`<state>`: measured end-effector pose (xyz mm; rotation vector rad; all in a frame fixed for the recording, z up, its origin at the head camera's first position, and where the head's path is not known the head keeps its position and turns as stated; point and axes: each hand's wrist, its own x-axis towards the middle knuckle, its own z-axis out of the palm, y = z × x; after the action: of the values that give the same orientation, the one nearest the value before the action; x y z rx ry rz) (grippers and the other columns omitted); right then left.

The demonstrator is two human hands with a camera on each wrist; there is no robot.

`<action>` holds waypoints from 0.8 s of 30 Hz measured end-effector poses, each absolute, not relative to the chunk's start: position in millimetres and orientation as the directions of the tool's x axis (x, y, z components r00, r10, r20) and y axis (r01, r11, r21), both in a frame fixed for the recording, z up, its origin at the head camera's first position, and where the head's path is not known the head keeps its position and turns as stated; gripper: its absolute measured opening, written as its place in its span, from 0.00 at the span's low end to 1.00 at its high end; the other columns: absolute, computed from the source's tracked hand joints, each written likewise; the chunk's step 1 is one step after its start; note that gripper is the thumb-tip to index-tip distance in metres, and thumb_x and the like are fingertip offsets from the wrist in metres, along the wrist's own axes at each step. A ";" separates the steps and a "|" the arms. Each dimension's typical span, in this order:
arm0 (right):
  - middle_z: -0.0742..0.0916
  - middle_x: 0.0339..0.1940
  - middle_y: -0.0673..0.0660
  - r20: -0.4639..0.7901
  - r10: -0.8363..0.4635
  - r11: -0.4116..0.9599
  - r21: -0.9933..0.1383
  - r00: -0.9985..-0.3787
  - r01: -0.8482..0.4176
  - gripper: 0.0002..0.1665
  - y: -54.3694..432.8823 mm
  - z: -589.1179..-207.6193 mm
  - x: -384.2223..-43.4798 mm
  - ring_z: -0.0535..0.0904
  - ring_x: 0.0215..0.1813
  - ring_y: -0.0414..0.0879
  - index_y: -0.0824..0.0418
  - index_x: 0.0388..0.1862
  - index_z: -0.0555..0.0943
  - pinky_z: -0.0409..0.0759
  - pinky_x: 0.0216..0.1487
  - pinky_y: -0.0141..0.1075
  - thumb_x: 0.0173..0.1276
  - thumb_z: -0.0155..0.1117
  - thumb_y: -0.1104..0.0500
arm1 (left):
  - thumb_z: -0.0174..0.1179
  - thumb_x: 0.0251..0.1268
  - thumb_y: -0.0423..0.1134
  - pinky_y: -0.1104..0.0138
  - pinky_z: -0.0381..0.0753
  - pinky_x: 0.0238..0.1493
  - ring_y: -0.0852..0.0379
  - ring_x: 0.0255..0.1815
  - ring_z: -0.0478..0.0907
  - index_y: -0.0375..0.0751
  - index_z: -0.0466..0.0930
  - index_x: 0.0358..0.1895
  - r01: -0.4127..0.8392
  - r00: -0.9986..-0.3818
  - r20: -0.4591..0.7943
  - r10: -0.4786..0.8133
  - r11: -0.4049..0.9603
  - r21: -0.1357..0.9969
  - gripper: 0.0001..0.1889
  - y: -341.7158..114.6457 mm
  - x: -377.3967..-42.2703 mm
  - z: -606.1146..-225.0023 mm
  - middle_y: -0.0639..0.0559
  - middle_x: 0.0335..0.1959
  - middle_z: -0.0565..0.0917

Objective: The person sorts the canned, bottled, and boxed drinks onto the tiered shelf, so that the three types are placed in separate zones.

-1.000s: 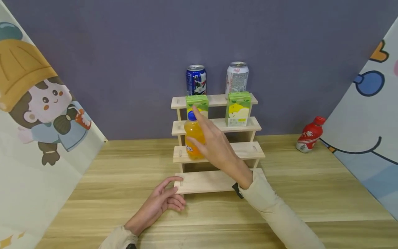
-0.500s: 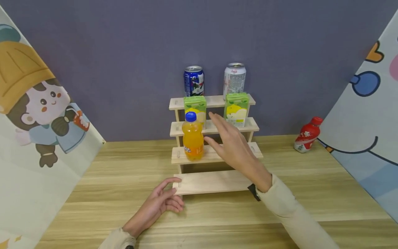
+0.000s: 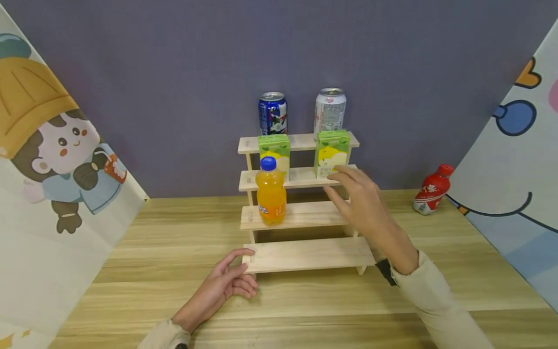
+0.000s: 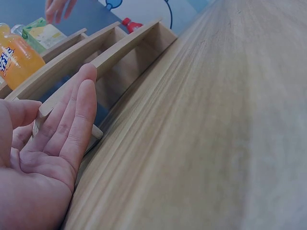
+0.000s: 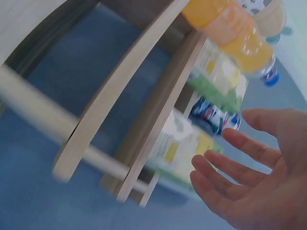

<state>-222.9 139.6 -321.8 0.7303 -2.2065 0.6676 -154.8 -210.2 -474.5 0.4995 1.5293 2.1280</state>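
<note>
A stepped wooden shelf (image 3: pixel 305 254) stands on the table. My left hand (image 3: pixel 228 276) holds the left end of its lowest step between thumb and index finger; the left wrist view shows the other fingers (image 4: pixel 79 120) stretched along the board. An orange soda bottle (image 3: pixel 271 196) with a blue cap stands upright at the left of the second step. To the bottle's right, apart from it, my right hand (image 3: pixel 364 203) hovers with loosely bent fingers and holds nothing. Two green juice boxes, one left (image 3: pixel 279 148) and one right (image 3: pixel 332 155), stand on the third step.
On the top step are a blue can (image 3: pixel 272 114) and a white can (image 3: pixel 329 111). A red bottle (image 3: pixel 433 189) stands on the table far right, by the wall. A dark back wall (image 3: pixel 196 97) and printed side panels (image 3: pixel 87 194) enclose the table.
My right hand has come off the orange soda bottle and moved right, leaving it standing on the second step. My left hand stays on the shelf's end.
</note>
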 end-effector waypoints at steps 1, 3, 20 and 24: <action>0.83 0.58 0.68 0.753 -0.289 0.710 -0.245 -0.592 -0.660 0.14 144.9 -321.8 -224.2 0.78 0.60 0.63 0.68 0.48 0.85 0.77 0.60 0.60 0.66 0.71 0.62 | 0.41 0.83 0.38 0.58 0.88 0.44 0.50 0.38 0.87 0.39 0.54 0.75 -0.157 -0.821 0.027 0.571 -0.270 0.950 0.23 -210.2 -154.9 -474.5 0.40 0.41 0.87; 0.84 0.56 0.68 0.760 -0.263 0.726 -0.250 -0.594 -0.641 0.13 156.2 -321.9 -227.1 0.79 0.58 0.63 0.68 0.47 0.85 0.78 0.58 0.60 0.65 0.71 0.64 | 0.41 0.83 0.37 0.58 0.88 0.44 0.50 0.38 0.87 0.39 0.54 0.75 -0.151 -0.818 0.035 0.574 -0.274 0.950 0.23 -210.2 -155.1 -474.1 0.40 0.41 0.87; 0.77 0.64 0.71 0.654 0.019 0.833 -0.428 -0.756 -0.350 0.25 251.4 -328.2 -264.0 0.68 0.66 0.71 0.66 0.64 0.76 0.65 0.64 0.67 0.71 0.66 0.60 | 0.41 0.83 0.38 0.57 0.88 0.44 0.49 0.38 0.87 0.39 0.52 0.75 -0.169 -0.827 0.009 0.562 -0.265 0.949 0.23 -211.0 -155.7 -474.7 0.40 0.41 0.87; 0.75 0.67 0.71 0.635 0.060 0.842 -0.447 -0.770 -0.303 0.27 272.5 -335.7 -272.3 0.65 0.68 0.72 0.66 0.67 0.73 0.62 0.67 0.66 0.71 0.65 0.61 | 0.41 0.83 0.37 0.57 0.88 0.44 0.49 0.38 0.87 0.39 0.53 0.75 -0.146 -0.818 0.039 0.574 -0.273 0.951 0.23 -211.4 -155.3 -474.9 0.39 0.41 0.87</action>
<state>-272.3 272.5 -335.7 0.1767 -2.3523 0.7134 -155.3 -211.4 -474.9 0.5280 1.5286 2.1276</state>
